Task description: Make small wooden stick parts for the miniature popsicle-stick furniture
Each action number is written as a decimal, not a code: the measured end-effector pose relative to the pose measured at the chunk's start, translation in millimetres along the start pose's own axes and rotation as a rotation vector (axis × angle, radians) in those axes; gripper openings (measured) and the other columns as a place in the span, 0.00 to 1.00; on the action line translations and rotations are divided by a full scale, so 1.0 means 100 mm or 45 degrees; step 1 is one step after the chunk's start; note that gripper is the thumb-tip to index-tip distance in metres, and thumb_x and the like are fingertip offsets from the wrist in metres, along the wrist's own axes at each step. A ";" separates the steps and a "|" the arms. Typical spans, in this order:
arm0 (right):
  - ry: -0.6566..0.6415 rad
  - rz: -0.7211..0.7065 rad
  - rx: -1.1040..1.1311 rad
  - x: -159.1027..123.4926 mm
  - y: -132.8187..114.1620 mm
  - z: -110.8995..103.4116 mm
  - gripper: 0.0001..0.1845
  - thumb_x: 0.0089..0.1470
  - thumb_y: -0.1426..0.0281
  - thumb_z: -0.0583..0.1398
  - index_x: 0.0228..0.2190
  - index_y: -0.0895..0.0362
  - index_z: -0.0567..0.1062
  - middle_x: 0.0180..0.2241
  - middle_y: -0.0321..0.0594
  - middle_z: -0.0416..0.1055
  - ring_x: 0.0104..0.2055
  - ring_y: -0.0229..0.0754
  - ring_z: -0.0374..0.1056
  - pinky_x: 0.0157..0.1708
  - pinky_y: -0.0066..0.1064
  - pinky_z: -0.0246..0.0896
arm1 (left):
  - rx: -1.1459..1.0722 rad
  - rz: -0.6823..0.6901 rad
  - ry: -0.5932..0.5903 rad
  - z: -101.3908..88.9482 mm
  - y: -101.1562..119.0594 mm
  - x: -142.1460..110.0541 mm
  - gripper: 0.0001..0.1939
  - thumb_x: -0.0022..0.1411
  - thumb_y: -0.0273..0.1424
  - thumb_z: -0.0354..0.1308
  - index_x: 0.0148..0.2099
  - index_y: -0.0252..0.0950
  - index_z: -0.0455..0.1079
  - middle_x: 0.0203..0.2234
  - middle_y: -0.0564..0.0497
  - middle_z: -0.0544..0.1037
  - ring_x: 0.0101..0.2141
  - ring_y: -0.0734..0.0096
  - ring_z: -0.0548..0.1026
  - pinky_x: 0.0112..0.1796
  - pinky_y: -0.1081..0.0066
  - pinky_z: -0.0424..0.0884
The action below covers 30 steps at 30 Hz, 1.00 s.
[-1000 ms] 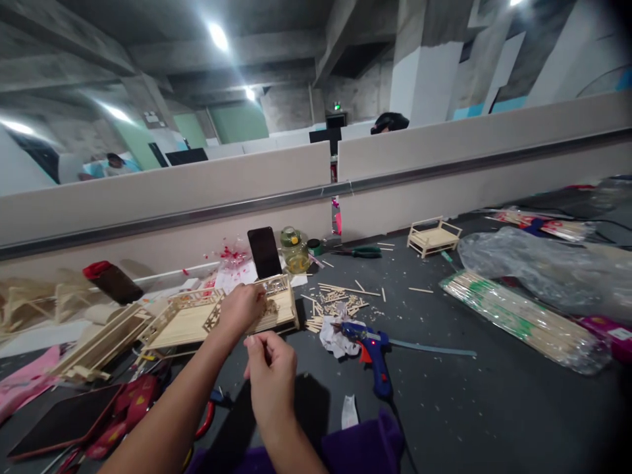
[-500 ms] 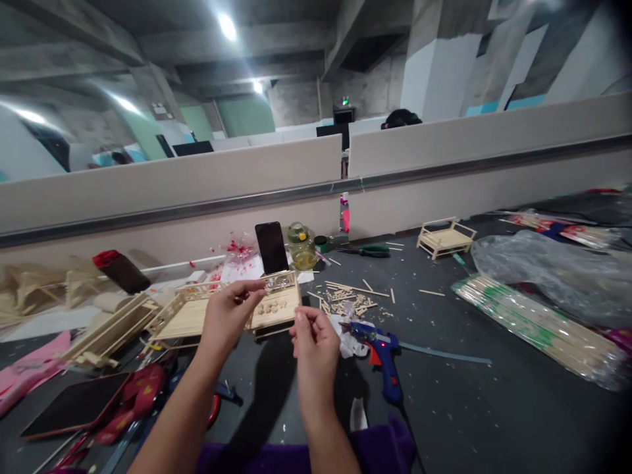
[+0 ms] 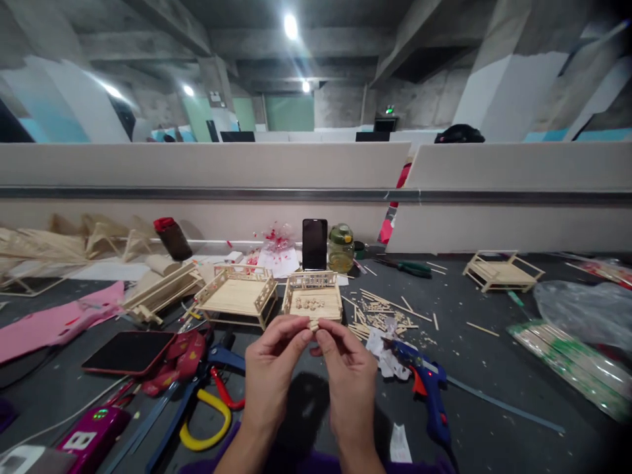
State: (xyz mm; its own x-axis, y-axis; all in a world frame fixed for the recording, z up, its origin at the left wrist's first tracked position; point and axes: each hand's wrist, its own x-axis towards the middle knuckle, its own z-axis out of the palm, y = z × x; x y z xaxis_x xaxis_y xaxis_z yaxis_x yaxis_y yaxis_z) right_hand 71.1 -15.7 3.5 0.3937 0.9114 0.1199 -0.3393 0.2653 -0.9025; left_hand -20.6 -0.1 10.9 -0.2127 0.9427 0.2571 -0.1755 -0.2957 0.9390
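Note:
My left hand (image 3: 271, 365) and my right hand (image 3: 351, 372) meet fingertip to fingertip over the near side of the desk. Both pinch a small pale wooden piece (image 3: 313, 324), mostly covered by thumbs and forefingers. Just beyond them stands a miniature wooden bench (image 3: 332, 308) with a railed back, several tiny wooden bits (image 3: 310, 303) lying on its seat. To its left is a larger miniature wooden bed-like frame (image 3: 237, 295). A blue hot glue gun (image 3: 428, 388) lies right of my right hand, by crumpled white paper (image 3: 390, 355).
Cut wooden sticks (image 3: 382, 309) lie scattered right of the bench. A phone (image 3: 315, 243) and a green-lidded bottle (image 3: 342, 249) stand behind. Scissors with a yellow handle (image 3: 184, 431) and a dark tablet-like device (image 3: 128, 352) lie left. Bagged sticks (image 3: 567, 368) and another miniature frame (image 3: 503, 271) are right.
My hands, earlier apart at either side of the bench, have come together closer to me, fingertips meeting on the small wooden piece. The view has turned left and levelled.

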 end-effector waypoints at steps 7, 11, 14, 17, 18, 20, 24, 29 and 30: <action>0.005 0.101 0.087 0.00 0.09 -0.04 0.11 0.48 0.65 0.67 0.34 0.57 0.81 0.34 0.42 0.78 0.31 0.39 0.71 0.30 0.28 0.68 | 0.141 0.163 -0.138 -0.04 0.07 -0.02 0.06 0.54 0.27 0.65 0.36 0.38 0.81 0.32 0.49 0.77 0.35 0.69 0.75 0.36 0.74 0.71; 0.022 0.109 0.098 0.00 0.10 -0.04 0.11 0.46 0.67 0.68 0.34 0.57 0.81 0.33 0.41 0.79 0.30 0.37 0.70 0.30 0.27 0.67 | 0.172 0.262 -0.146 -0.04 0.05 -0.02 0.06 0.56 0.25 0.64 0.36 0.39 0.80 0.30 0.51 0.77 0.34 0.71 0.75 0.35 0.76 0.71; 0.022 0.122 0.126 0.00 0.10 -0.04 0.11 0.46 0.67 0.69 0.33 0.57 0.81 0.33 0.41 0.79 0.30 0.37 0.71 0.31 0.27 0.67 | 0.172 0.305 -0.135 -0.03 0.04 -0.01 0.06 0.56 0.24 0.63 0.36 0.38 0.80 0.29 0.51 0.77 0.33 0.72 0.75 0.35 0.76 0.71; 0.001 0.166 0.192 0.01 0.11 -0.03 0.11 0.45 0.67 0.69 0.33 0.58 0.80 0.32 0.41 0.78 0.31 0.38 0.71 0.31 0.28 0.67 | 0.162 0.310 -0.138 -0.03 0.02 -0.01 0.06 0.56 0.24 0.63 0.36 0.38 0.80 0.30 0.50 0.77 0.33 0.71 0.75 0.35 0.75 0.71; -0.006 0.187 0.216 0.02 0.11 -0.03 0.11 0.45 0.67 0.69 0.33 0.58 0.80 0.32 0.41 0.78 0.31 0.38 0.71 0.31 0.28 0.68 | 0.159 0.303 -0.147 -0.04 0.01 -0.01 0.06 0.56 0.24 0.63 0.36 0.37 0.80 0.30 0.50 0.78 0.34 0.70 0.76 0.35 0.75 0.71; -0.008 0.231 0.252 0.03 0.10 -0.03 0.12 0.44 0.67 0.70 0.33 0.58 0.80 0.32 0.40 0.78 0.30 0.38 0.71 0.30 0.27 0.67 | 0.153 0.275 -0.162 -0.05 0.00 -0.01 0.06 0.56 0.25 0.63 0.37 0.37 0.79 0.31 0.49 0.78 0.35 0.69 0.76 0.37 0.74 0.71; 0.008 0.269 0.263 0.05 0.10 -0.04 0.13 0.43 0.66 0.70 0.33 0.58 0.80 0.31 0.39 0.78 0.28 0.36 0.70 0.28 0.26 0.67 | 0.150 0.214 -0.169 -0.07 -0.03 0.01 0.07 0.56 0.26 0.63 0.39 0.37 0.79 0.33 0.49 0.79 0.37 0.68 0.76 0.38 0.73 0.71; -0.007 0.261 0.230 0.07 0.11 -0.04 0.14 0.43 0.65 0.70 0.33 0.59 0.80 0.34 0.41 0.78 0.30 0.37 0.71 0.29 0.27 0.67 | 0.167 0.210 -0.205 -0.09 -0.07 0.05 0.06 0.57 0.27 0.63 0.37 0.36 0.80 0.32 0.48 0.78 0.35 0.68 0.76 0.37 0.73 0.71; -0.017 0.268 0.228 0.07 0.11 -0.05 0.14 0.42 0.65 0.70 0.33 0.59 0.80 0.34 0.41 0.78 0.30 0.37 0.71 0.29 0.27 0.67 | 0.168 0.205 -0.211 -0.09 -0.07 0.06 0.06 0.57 0.28 0.63 0.37 0.36 0.80 0.32 0.48 0.78 0.35 0.68 0.76 0.37 0.73 0.71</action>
State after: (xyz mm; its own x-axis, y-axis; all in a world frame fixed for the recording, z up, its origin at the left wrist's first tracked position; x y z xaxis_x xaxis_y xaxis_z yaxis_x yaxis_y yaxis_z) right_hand 74.1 -7.8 -7.5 0.2875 0.9561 -0.0561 -0.5587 0.1199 -0.8207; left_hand -29.7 6.3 3.6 -0.0658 0.9009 0.4290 -0.0231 -0.4312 0.9020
